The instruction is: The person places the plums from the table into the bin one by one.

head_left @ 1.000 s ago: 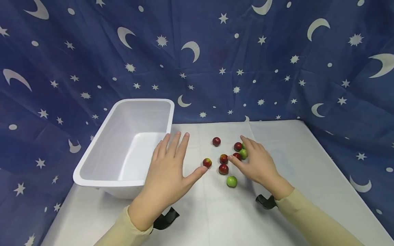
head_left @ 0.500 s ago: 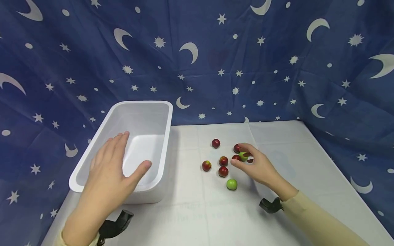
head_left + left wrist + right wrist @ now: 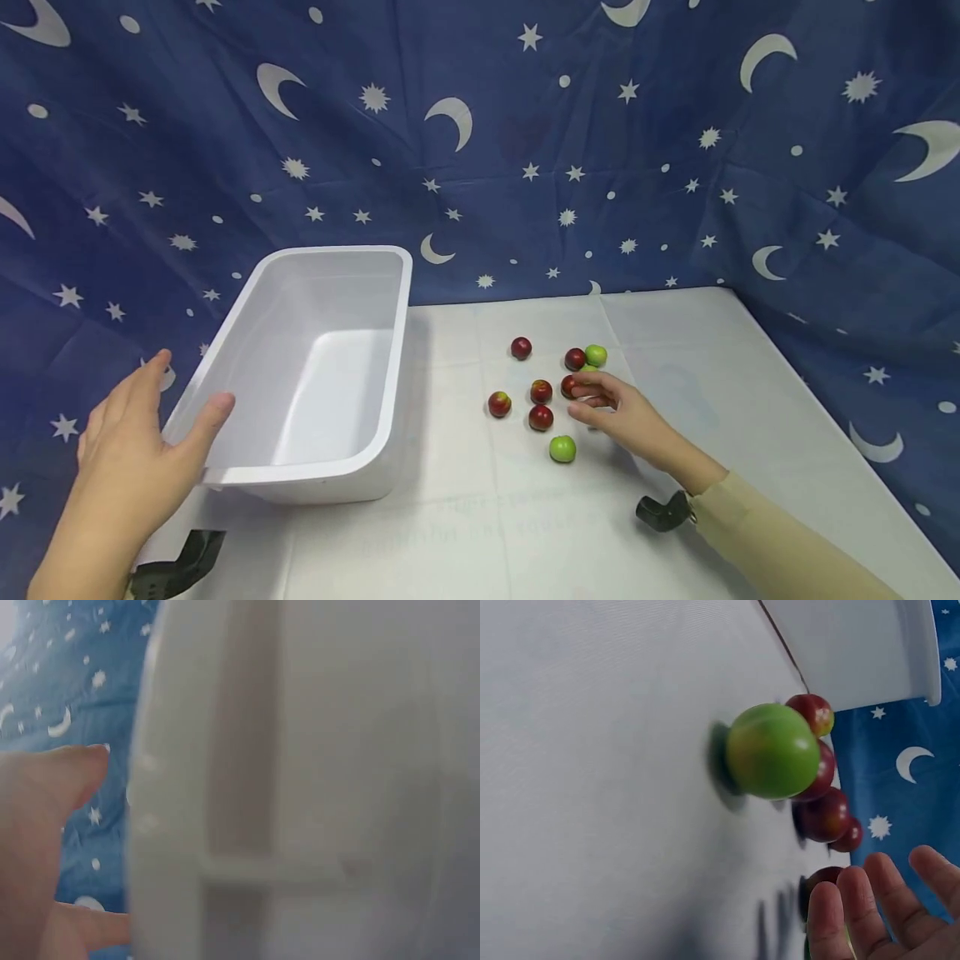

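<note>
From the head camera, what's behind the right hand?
Parts of a red fruit and a green fruit show past the right hand, which partly covers both. Anything wholly behind it cannot be seen from there.

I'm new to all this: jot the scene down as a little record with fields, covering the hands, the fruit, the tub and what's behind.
Left hand: open, beside the white tub; touching or not, unclear
Right hand: fingers loosely bent near the fruit, holding nothing visible
Red fruits: six
Green fruits: three, one partly hidden
Surface: white tabletop
Behind: blue cloth with moons and stars
</note>
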`<state>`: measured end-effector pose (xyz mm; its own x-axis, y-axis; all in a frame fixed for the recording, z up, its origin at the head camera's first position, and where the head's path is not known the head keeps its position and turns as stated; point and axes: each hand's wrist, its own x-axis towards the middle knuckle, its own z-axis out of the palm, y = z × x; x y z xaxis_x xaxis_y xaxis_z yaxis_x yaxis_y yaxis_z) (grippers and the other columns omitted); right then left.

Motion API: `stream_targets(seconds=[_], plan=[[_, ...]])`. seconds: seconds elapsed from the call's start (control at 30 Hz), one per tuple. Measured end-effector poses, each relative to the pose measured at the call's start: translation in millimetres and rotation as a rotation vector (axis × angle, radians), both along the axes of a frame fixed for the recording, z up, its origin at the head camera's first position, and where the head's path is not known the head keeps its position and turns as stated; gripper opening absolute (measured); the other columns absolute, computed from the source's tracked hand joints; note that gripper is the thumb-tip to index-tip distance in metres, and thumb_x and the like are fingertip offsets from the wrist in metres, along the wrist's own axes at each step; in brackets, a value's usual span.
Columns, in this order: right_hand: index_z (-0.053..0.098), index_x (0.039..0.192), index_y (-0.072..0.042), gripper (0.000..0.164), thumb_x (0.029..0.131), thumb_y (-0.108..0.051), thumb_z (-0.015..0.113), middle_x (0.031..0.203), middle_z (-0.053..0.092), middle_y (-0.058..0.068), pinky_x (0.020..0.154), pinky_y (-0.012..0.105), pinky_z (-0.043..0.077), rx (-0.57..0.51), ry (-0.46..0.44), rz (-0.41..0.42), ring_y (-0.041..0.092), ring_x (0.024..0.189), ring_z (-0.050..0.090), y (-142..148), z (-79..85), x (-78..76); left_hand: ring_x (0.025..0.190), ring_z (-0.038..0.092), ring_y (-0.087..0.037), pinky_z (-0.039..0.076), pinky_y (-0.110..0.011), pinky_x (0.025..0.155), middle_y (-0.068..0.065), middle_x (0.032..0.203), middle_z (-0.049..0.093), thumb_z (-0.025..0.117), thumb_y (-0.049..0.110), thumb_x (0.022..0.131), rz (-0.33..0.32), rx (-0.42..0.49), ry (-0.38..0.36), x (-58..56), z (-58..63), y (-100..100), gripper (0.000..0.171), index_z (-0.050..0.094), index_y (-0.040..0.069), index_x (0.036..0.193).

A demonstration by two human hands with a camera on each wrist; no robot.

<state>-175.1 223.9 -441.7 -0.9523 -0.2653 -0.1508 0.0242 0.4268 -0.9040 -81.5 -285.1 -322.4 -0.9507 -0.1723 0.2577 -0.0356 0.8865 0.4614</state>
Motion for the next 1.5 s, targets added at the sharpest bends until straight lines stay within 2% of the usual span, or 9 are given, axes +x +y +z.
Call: stream_targets(seconds=[0.13, 0.23, 0.37, 0.5, 0.6, 0.73, 0.97, 1.27, 1.5], plan=[[0.047, 0.139, -0.012, 0.065, 0.086, -0.043, 0.071, 0.131, 0.055, 0.011, 0.083, 0.044, 0.052, -0.008, -0.027, 0.006, 0.026, 0.110, 0.056, 2.6, -6.4, 1.3, 0.133, 0.014, -0.059, 0.010, -0.073, 0.100, -0.036, 0.150, 0.016, 0.057, 0.046, 0.094, 0.040, 0.023, -0.039, -1.9, -6.3, -9.8, 0.086, 0.013, 0.004, 0.155], [0.047, 0.137, -0.011, 0.062, 0.088, -0.039, 0.071, 0.127, 0.057, 0.012, 0.082, 0.041, 0.052, -0.004, -0.053, -0.004, 0.025, 0.109, 0.057, 5.0, -11.2, 2.3, 0.128, 0.024, -0.060, 0.020, -0.075, 0.093, -0.038, 0.148, 0.016, 0.054, 0.047, 0.095, 0.065, 0.034, -0.089, -2.4, -10.6, -14.4, 0.086, 0.011, 0.003, 0.155], [0.049, 0.135, -0.009, 0.056, 0.089, -0.032, 0.071, 0.120, 0.059, 0.012, 0.081, 0.038, 0.052, -0.002, -0.085, -0.017, 0.024, 0.104, 0.059, 6.7, -16.6, 2.6, 0.117, 0.038, -0.059, 0.028, -0.074, 0.085, -0.039, 0.144, 0.024, 0.052, 0.047, 0.096, 0.087, 0.052, -0.108, -2.2, -17.3, -18.0, 0.081, 0.016, 0.002, 0.154], [0.050, 0.133, -0.008, 0.052, 0.090, -0.032, 0.070, 0.113, 0.060, 0.010, 0.079, 0.035, 0.051, 0.010, -0.111, -0.015, 0.023, 0.097, 0.059, 8.8, -22.6, 1.8, 0.116, 0.037, -0.062, 0.029, -0.077, 0.082, -0.038, 0.144, 0.028, 0.047, 0.042, 0.100, 0.074, 0.117, -0.101, -2.1, -25.3, -19.5, 0.070, 0.022, 0.005, 0.153], [0.051, 0.132, -0.008, 0.052, 0.090, -0.031, 0.070, 0.111, 0.060, 0.010, 0.080, 0.034, 0.049, -0.007, -0.127, 0.004, 0.024, 0.098, 0.057, 10.5, -28.3, 1.7, 0.115, 0.038, -0.063, 0.030, -0.077, 0.080, -0.038, 0.142, 0.032, 0.045, 0.036, 0.101, 0.071, 0.177, -0.065, -1.4, -31.3, -18.6, 0.062, 0.025, 0.008, 0.153], [0.052, 0.132, -0.006, 0.053, 0.088, -0.028, 0.073, 0.112, 0.058, 0.011, 0.080, 0.030, 0.049, -0.032, -0.129, 0.044, 0.026, 0.100, 0.054, 10.9, -32.4, 3.1, 0.112, 0.043, -0.060, 0.032, -0.072, 0.079, -0.036, 0.140, 0.038, 0.044, 0.031, 0.102, 0.104, 0.235, 0.002, 0.1, -37.5, -14.6, 0.056, 0.030, 0.014, 0.153], [0.055, 0.126, -0.008, 0.056, 0.081, -0.033, 0.079, 0.108, 0.055, 0.010, 0.077, 0.025, 0.044, 0.030, -0.084, 0.110, 0.025, 0.098, 0.048, 7.3, -32.7, 7.1, 0.116, 0.044, -0.057, 0.034, -0.073, 0.085, -0.032, 0.142, 0.039, 0.043, 0.027, 0.101, 0.139, 0.315, 0.017, -0.7, -40.3, 0.3, 0.053, 0.031, 0.019, 0.153], [0.058, 0.120, -0.010, 0.057, 0.076, -0.035, 0.083, 0.104, 0.054, 0.007, 0.075, 0.027, 0.041, 0.138, -0.057, 0.145, 0.023, 0.096, 0.046, 0.7, -31.1, 8.0, 0.119, 0.045, -0.054, 0.034, -0.071, 0.090, -0.030, 0.141, 0.042, 0.044, 0.020, 0.099, 0.153, 0.364, 0.052, -3.6, -37.7, 19.7, 0.053, 0.035, 0.018, 0.151], [0.062, 0.114, -0.015, 0.051, 0.075, -0.039, 0.083, 0.109, 0.055, 0.002, 0.090, 0.038, 0.038, 0.192, -0.039, 0.144, 0.022, 0.101, 0.045, -2.8, -33.4, 9.4, 0.122, 0.040, -0.057, 0.031, -0.073, 0.091, -0.032, 0.144, 0.037, 0.041, 0.015, 0.097, 0.108, 0.392, 0.026, -6.8, -39.3, 22.7, 0.057, 0.030, 0.017, 0.153]])
